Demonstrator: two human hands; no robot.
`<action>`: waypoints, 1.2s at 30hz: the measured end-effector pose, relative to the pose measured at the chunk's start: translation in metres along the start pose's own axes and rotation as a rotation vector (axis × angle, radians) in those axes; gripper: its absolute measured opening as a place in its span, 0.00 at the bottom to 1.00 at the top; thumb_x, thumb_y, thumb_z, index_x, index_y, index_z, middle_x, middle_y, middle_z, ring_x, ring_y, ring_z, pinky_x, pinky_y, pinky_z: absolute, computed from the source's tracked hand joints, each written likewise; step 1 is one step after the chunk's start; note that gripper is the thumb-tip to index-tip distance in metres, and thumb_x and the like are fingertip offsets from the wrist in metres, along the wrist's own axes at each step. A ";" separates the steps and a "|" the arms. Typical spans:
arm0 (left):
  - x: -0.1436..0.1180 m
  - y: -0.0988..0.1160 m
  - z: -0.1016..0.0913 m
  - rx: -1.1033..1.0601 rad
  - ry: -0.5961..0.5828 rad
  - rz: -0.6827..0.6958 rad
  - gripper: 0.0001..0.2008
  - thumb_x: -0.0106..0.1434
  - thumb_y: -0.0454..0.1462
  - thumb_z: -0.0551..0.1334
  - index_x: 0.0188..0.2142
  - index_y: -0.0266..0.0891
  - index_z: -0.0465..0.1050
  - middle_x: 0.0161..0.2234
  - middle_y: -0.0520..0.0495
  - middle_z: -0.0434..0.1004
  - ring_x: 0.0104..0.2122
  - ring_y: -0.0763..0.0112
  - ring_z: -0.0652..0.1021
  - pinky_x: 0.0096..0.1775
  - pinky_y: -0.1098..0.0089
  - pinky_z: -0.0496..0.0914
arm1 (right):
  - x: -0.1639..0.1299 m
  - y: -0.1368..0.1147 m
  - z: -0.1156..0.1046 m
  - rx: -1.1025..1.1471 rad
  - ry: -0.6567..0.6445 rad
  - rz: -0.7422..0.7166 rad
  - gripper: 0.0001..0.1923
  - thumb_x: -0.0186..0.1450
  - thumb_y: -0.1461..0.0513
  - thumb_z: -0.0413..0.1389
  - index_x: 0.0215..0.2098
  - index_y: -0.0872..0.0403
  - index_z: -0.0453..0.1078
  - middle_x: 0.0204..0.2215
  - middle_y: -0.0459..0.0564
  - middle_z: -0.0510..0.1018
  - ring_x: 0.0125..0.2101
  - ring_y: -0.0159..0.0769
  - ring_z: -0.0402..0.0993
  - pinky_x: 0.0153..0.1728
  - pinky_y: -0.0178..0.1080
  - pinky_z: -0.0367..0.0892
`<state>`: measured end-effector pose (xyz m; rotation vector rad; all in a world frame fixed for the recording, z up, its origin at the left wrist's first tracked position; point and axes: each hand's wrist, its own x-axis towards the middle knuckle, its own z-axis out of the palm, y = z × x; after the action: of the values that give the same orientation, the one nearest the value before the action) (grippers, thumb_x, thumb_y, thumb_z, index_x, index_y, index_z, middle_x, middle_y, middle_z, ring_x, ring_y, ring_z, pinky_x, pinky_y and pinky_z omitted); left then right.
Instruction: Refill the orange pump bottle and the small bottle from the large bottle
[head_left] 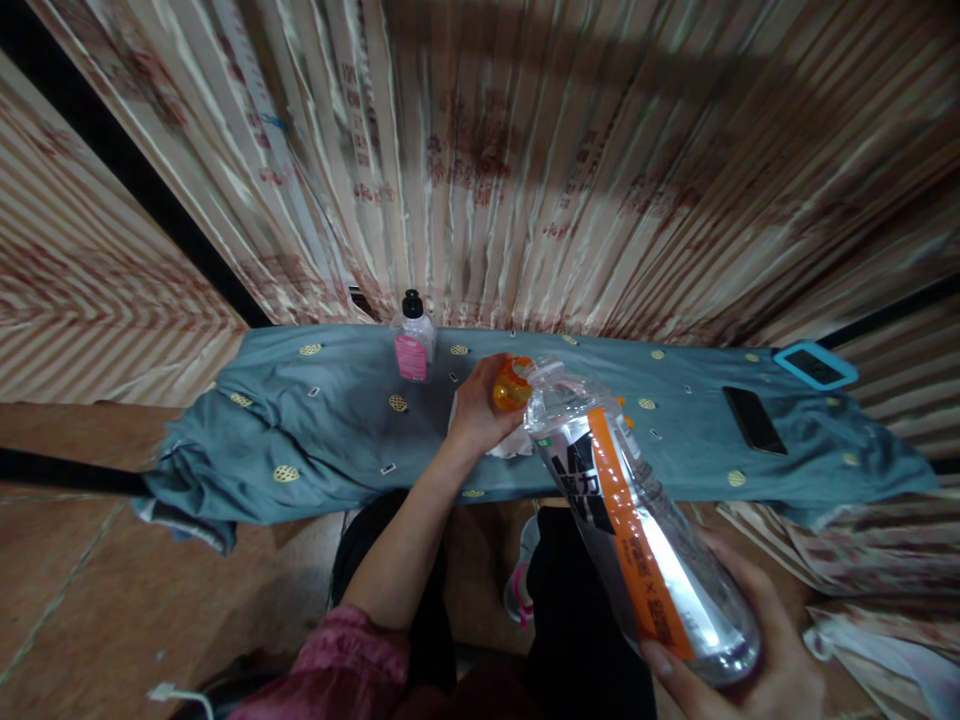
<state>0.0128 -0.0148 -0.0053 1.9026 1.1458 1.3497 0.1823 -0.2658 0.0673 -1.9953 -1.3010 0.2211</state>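
My right hand (757, 640) is closed round the base of a large clear plastic bottle (637, 540) with an orange, black and silver label. The bottle is tilted, its neck pointing away from me and to the left. My left hand (480, 405) grips a small orange see-through container (512, 386) over the table. The bottle's mouth is right at the container's rim; whether they touch, or any liquid flows, I cannot tell. Beneath my left hand lies a crumpled white tissue or cloth (514, 443). A small orange thing (624, 412) shows partly behind the bottle.
A clear bottle with a pink label and black cap (412, 345) stands at the back left of the cloth-covered table (337, 440). On the right lie a black phone (754, 420) and a blue-framed device (816, 366). Pleated curtains (480, 180) hang close behind the table.
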 end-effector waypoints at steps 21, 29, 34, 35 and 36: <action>-0.001 -0.001 -0.001 0.021 -0.004 0.014 0.27 0.52 0.39 0.73 0.51 0.42 0.70 0.48 0.43 0.80 0.47 0.57 0.82 0.50 0.60 0.76 | 0.001 -0.001 -0.002 -0.027 -0.006 -0.033 0.37 0.60 0.38 0.57 0.59 0.50 0.66 0.48 0.54 0.80 0.46 0.51 0.82 0.45 0.49 0.77; -0.001 0.000 -0.001 0.018 -0.003 0.022 0.27 0.52 0.38 0.73 0.51 0.40 0.70 0.49 0.42 0.80 0.47 0.56 0.82 0.50 0.60 0.76 | 0.001 -0.004 -0.003 -0.035 -0.006 -0.026 0.37 0.60 0.38 0.57 0.58 0.51 0.66 0.48 0.55 0.80 0.47 0.52 0.81 0.46 0.50 0.76; -0.001 0.001 -0.001 0.014 0.000 0.015 0.27 0.52 0.38 0.73 0.51 0.41 0.71 0.49 0.43 0.80 0.47 0.56 0.82 0.50 0.61 0.76 | 0.000 -0.007 -0.002 -0.023 -0.004 0.005 0.36 0.60 0.39 0.57 0.58 0.50 0.66 0.48 0.53 0.81 0.47 0.50 0.81 0.47 0.48 0.76; -0.001 0.000 -0.001 0.015 0.001 0.014 0.27 0.52 0.38 0.73 0.51 0.41 0.71 0.49 0.43 0.80 0.47 0.57 0.82 0.50 0.61 0.76 | 0.000 -0.007 -0.001 -0.023 -0.001 0.014 0.37 0.60 0.39 0.57 0.59 0.50 0.66 0.49 0.53 0.81 0.48 0.50 0.81 0.47 0.49 0.75; -0.001 0.000 -0.001 0.017 0.001 0.014 0.27 0.52 0.38 0.74 0.51 0.41 0.71 0.48 0.43 0.80 0.47 0.57 0.82 0.50 0.61 0.76 | -0.001 -0.006 -0.001 -0.022 -0.001 0.024 0.37 0.59 0.38 0.57 0.59 0.50 0.66 0.49 0.54 0.80 0.48 0.51 0.81 0.47 0.49 0.75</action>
<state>0.0122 -0.0156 -0.0054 1.9253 1.1501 1.3525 0.1780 -0.2655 0.0721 -2.0300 -1.2862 0.2197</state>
